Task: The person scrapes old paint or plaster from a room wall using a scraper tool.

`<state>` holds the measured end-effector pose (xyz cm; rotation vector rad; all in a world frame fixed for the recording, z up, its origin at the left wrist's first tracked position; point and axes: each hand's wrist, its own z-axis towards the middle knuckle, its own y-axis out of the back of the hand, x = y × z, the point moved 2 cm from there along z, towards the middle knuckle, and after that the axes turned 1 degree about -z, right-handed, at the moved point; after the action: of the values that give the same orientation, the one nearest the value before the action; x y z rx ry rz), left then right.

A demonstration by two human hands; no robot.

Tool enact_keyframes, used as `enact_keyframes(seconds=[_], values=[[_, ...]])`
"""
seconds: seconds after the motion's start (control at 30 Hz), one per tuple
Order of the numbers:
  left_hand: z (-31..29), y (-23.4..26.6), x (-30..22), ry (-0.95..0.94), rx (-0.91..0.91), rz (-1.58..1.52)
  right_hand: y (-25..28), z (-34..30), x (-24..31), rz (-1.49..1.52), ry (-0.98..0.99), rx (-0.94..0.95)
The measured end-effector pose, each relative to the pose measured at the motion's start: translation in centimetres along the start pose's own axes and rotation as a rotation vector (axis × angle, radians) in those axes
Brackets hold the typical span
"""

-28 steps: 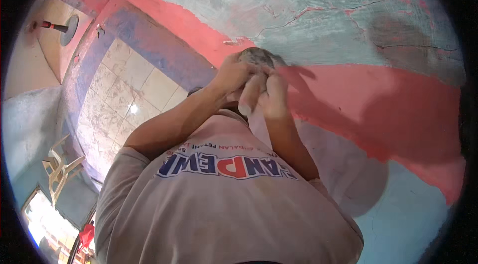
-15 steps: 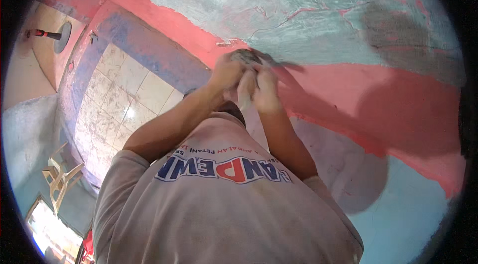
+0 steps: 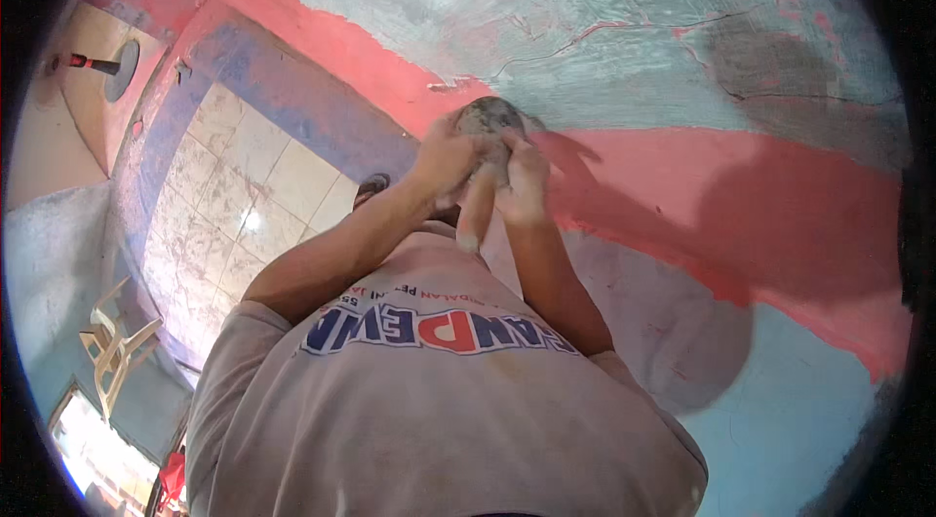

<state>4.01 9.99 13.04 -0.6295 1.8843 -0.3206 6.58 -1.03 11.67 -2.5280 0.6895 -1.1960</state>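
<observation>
By the pink wall [image 3: 741, 195], fingers [image 3: 514, 139] of both hands [image 3: 444, 163] grip a tool [image 3: 490, 114], handle [image 3: 476, 213] now lower.

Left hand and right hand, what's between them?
In the head view, a tan tool handle sticks out between the left hand and the right hand, pointing toward the shirt.

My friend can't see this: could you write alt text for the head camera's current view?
A person's left hand and right hand grip a handled tool near a patchy pink and blue-grey wall. At left are a tiled floor and a pale chair.
</observation>
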Motion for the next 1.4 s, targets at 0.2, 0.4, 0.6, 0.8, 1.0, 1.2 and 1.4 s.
enact_keyframes(seconds=[0.2,0.4,0.6,0.8,1.0,1.2,1.4], values=[[2.3,2.6,0.5,0.212,0.019,0.191,2.2,2.8,-2.3,-0.414,0.181,0.122],[-0.1,-0.6,-0.6,-0.006,0.015,0.016,2.9,3.6,-1.8,0.041,0.036,0.054],[3.7,4.2,2.9,0.07,0.089,0.287,0.6,3.0,-2.9,-0.125,-0.065,-0.123],[5.6,4.6,5.9,-0.219,0.154,0.329,3.1,7.4,-4.9,-0.019,-0.012,-0.027],[2.4,2.1,2.0,-0.138,0.148,0.386,2.4,4.7,-3.5,-0.02,-0.044,-0.12],[6.2,5.5,6.3,0.074,0.067,-0.039,3.1,9.0,-6.6,-0.216,-0.057,-0.24],[4.0,2.9,5.1,-0.085,-0.05,0.276,3.9,7.6,-5.5,0.109,-0.041,-0.048]])
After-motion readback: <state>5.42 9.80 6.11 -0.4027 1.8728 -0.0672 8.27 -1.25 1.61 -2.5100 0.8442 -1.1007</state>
